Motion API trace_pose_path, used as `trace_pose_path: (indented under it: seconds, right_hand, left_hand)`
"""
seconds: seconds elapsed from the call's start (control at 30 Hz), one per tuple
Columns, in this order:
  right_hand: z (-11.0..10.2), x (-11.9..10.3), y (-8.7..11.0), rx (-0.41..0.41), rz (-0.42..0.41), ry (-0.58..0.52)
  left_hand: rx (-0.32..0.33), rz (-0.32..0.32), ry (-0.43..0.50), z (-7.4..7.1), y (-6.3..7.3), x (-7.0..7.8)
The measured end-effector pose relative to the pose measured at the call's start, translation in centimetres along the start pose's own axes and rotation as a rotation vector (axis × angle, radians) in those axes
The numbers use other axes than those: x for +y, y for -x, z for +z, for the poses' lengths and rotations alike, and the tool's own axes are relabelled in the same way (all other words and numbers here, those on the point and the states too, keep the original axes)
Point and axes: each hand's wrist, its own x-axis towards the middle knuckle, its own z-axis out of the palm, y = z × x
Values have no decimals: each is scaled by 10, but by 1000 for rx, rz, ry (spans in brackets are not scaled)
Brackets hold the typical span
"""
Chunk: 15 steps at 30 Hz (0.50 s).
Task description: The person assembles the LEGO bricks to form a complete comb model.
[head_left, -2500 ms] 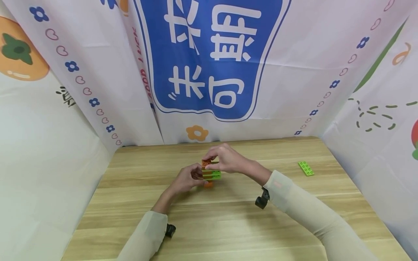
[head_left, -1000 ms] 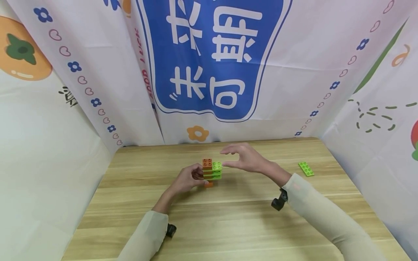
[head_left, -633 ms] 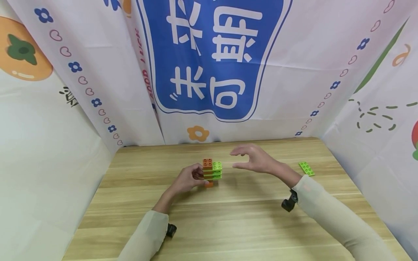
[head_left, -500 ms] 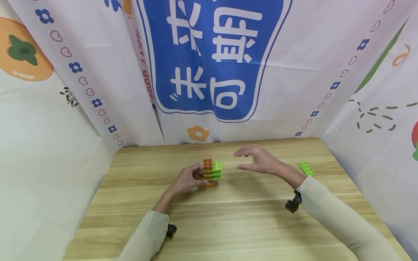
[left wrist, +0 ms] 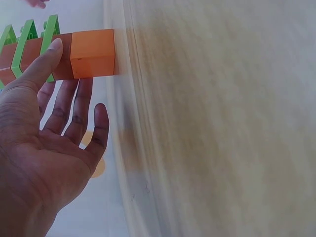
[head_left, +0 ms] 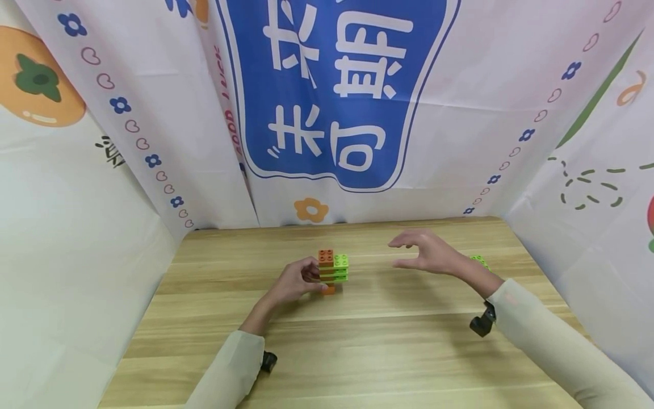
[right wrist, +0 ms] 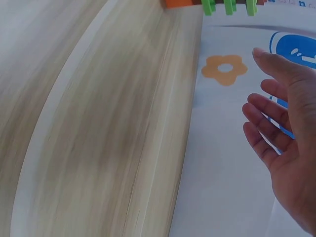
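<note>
My left hand (head_left: 293, 281) pinches a stack of building bricks (head_left: 326, 262) near the table's middle, thumb on one side and fingers on the other. Orange and brown bricks alternate with thin light-green plates (head_left: 340, 261) that jut out to the right. In the left wrist view, the thumb lies across the bricks just above a bright orange bottom brick (left wrist: 93, 53). My right hand (head_left: 429, 253) hovers over the table to the right of the stack, thumb and fingers apart, holding nothing. The right wrist view shows the stack's plates (right wrist: 229, 6) at its top edge, away from that hand.
A loose light-green plate (head_left: 480, 260) lies at the right of the wooden table (head_left: 357, 352), partly covered by my right forearm. Printed white cloth (head_left: 460, 113) hangs along the back and both sides of the table.
My right hand has let go of the stack's top and moved right, now near the loose green plate. The left hand keeps its hold, and the stack has stayed in place.
</note>
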Motion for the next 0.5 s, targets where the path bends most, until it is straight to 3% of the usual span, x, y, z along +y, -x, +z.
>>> trace_pose_path:
  seconds: [0.5]
  right_hand:
    - [-15, 24, 29, 7, 1, 76]
  left_hand:
    - [-3, 7, 0, 0, 0, -1]
